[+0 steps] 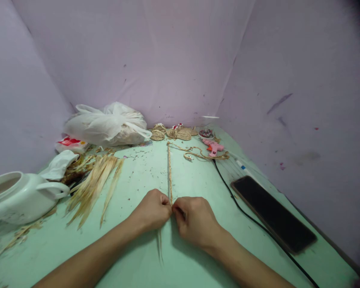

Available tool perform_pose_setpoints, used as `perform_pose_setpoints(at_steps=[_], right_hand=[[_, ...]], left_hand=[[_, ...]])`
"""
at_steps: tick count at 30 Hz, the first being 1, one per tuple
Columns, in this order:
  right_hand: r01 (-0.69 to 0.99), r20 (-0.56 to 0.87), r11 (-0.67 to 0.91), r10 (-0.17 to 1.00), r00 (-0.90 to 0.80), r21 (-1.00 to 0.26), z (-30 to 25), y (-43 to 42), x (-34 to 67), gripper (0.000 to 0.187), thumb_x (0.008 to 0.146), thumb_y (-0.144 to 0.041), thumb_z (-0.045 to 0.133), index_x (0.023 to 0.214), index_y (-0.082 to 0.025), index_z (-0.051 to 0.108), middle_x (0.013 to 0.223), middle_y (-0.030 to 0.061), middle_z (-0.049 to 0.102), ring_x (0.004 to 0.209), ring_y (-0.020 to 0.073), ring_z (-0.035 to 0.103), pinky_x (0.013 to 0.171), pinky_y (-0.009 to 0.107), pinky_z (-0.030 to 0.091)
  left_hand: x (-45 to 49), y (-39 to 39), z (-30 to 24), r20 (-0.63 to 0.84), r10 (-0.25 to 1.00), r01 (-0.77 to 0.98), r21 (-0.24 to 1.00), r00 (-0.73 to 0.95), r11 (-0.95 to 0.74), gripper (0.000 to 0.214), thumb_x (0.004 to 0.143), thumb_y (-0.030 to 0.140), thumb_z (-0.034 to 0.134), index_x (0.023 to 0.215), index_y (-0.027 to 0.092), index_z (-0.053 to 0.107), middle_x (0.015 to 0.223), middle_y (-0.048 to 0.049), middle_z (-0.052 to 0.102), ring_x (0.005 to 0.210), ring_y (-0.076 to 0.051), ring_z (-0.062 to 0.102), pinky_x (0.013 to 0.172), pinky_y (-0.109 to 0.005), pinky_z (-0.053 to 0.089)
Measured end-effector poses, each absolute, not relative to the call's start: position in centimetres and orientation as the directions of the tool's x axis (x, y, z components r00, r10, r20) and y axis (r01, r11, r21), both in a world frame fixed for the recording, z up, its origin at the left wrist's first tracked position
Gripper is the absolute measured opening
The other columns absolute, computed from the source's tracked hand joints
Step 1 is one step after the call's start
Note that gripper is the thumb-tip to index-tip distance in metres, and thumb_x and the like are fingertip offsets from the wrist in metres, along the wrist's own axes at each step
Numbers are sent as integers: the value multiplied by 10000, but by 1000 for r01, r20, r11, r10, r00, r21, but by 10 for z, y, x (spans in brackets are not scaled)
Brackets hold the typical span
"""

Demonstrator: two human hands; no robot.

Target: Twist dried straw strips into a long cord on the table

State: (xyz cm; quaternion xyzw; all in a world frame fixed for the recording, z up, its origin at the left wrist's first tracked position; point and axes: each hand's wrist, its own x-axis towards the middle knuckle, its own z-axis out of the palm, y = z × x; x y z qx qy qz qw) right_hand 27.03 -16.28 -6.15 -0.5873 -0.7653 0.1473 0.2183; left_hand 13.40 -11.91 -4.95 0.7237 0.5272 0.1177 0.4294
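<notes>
A thin tan braid of dried plant fibre (169, 172) runs straight from the back of the table toward me. My left hand (154, 210) is closed on its near end, fingers curled. Against it, my right hand (195, 218) pinches the same end, the fingertips of both hands almost touching. Loose strands (159, 246) hang below my left hand onto the green table (144, 176). At its far end the braid turns and trails off in loops to the right. The exact grip of the fingertips is partly hidden.
Dried leaf strips (93, 186) lie left, near a white pot (27, 200) and a white plastic bag (108, 124). Woven pieces (180, 133) sit by the wall. To the right are a pink glue gun (214, 147), its black cord (240, 206) and a phone (273, 214).
</notes>
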Motion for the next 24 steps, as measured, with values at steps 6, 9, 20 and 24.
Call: perform_pose_setpoints(at_steps=[6, 9, 20, 24], right_hand=[[910, 248, 269, 949, -195, -315, -57, -176, 265, 128, 671, -174, 461, 599, -179, 566, 579, 22, 564, 490, 116, 462, 477, 271, 187], [887, 273, 339, 927, -258, -313, -59, -182, 261, 134, 667, -169, 460, 665, -172, 594, 566, 20, 571, 460, 118, 465, 463, 271, 186], [714, 266, 439, 898, -350, -545, -50, -181, 271, 173, 728, -223, 473, 617, -156, 587, 571, 14, 584, 483, 96, 477, 461, 218, 279], [543, 60, 38, 998, 23, -839, -30, -147, 295, 279, 743, -345, 467, 590, -146, 590, 517, 20, 565, 478, 101, 482, 457, 204, 342]], left_hand=[[138, -124, -56, -293, 887, 619, 785, 356, 11, 180, 520, 139, 386, 382, 177, 277, 413, 52, 185, 434, -59, 176, 395, -226, 121], [139, -125, -57, -366, 864, 532, 835, 347, 140, 169, 510, 141, 400, 380, 175, 298, 382, 60, 190, 411, -55, 181, 391, -224, 122], [133, -124, -53, -374, 809, 350, 909, 453, 225, 92, 523, 162, 445, 471, 119, 507, 419, 43, 356, 435, -58, 265, 423, -207, 194], [130, -127, -55, -320, 807, 372, 918, 496, 136, 144, 613, 199, 435, 481, 142, 441, 444, 55, 270, 449, -57, 220, 426, -214, 163]])
